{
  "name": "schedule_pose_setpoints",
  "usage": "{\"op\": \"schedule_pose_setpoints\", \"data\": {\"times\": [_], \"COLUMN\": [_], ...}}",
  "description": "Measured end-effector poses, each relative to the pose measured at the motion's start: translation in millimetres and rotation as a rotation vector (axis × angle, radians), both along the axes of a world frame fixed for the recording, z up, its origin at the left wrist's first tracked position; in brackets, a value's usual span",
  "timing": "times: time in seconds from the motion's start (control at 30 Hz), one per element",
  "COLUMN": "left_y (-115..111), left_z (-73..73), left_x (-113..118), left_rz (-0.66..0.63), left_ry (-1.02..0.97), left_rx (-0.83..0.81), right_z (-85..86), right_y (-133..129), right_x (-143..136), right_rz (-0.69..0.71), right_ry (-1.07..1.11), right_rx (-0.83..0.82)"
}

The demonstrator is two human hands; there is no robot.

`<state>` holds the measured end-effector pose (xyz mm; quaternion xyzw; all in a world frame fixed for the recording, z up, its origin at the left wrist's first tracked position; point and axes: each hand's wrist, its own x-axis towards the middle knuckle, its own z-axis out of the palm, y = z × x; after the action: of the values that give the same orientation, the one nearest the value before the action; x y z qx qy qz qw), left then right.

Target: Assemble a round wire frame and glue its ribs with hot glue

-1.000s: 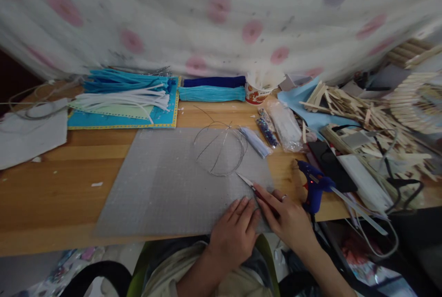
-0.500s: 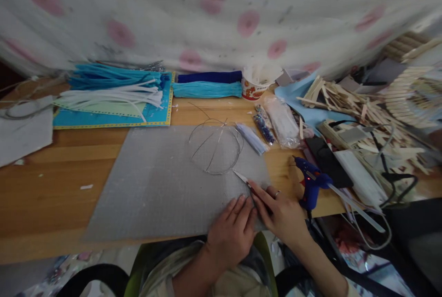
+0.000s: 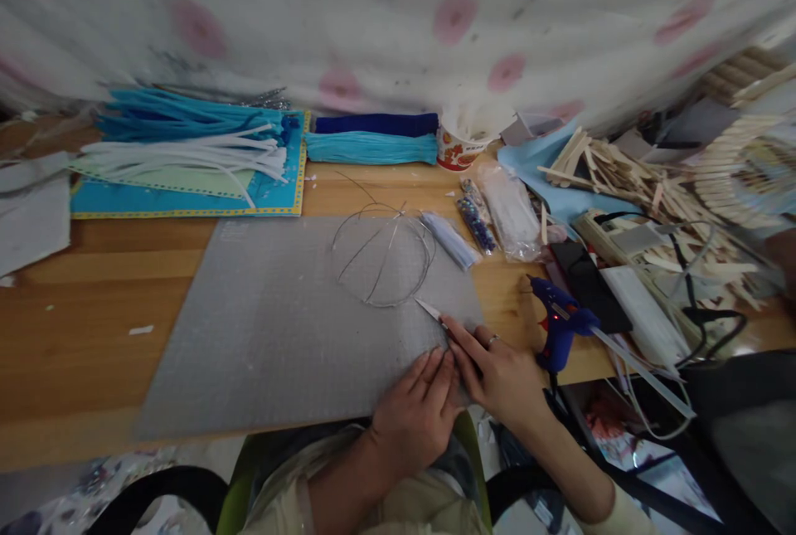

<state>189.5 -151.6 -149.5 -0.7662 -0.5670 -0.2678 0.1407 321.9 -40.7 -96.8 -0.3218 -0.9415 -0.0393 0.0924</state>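
My right hand [image 3: 501, 377] is closed round a slim pointed tool [image 3: 429, 311] with a silver blade and a dark reddish handle; whether it is a knife or closed scissors I cannot tell. Its tip points at the near edge of a round wire frame [image 3: 382, 257], which lies on the grey cutting mat [image 3: 249, 336] with thin wires crossing it. Beside the right hand, my left hand [image 3: 415, 410] rests at the mat's near edge with its fingers bent and together. Anything under those fingertips is hidden.
Blue and white pipe cleaners [image 3: 186, 155] lie at the back left, with wrapped bundles [image 3: 373, 148] alongside. A paper cup [image 3: 460, 149], bead packets [image 3: 478, 226] and a pale bundle [image 3: 451, 240] stand behind. To the right are a glue gun [image 3: 560, 323], a phone [image 3: 588, 286] and wooden sticks [image 3: 647, 195].
The view has shifted slightly, so everything on the table sits a little higher in the picture. Both hands keep nearly the same pose, and the tool still points at the wire frame.
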Motion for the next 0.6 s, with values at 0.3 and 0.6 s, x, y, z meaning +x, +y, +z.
{"op": "schedule_pose_setpoints", "data": {"times": [0.3, 0.6], "left_y": [1.5, 3.6], "left_z": [1.4, 1.5], "left_x": [-0.7, -0.1], "left_rz": [0.0, 0.019], "left_ry": [-0.029, -0.067], "left_rx": [0.027, 0.108], "right_z": [12.9, 15.6], "right_y": [7.4, 21.0], "right_x": [1.0, 4.0], "right_rz": [-0.017, -0.005], "right_ry": [0.125, 0.298], "right_rx": [-0.307, -0.581]}}
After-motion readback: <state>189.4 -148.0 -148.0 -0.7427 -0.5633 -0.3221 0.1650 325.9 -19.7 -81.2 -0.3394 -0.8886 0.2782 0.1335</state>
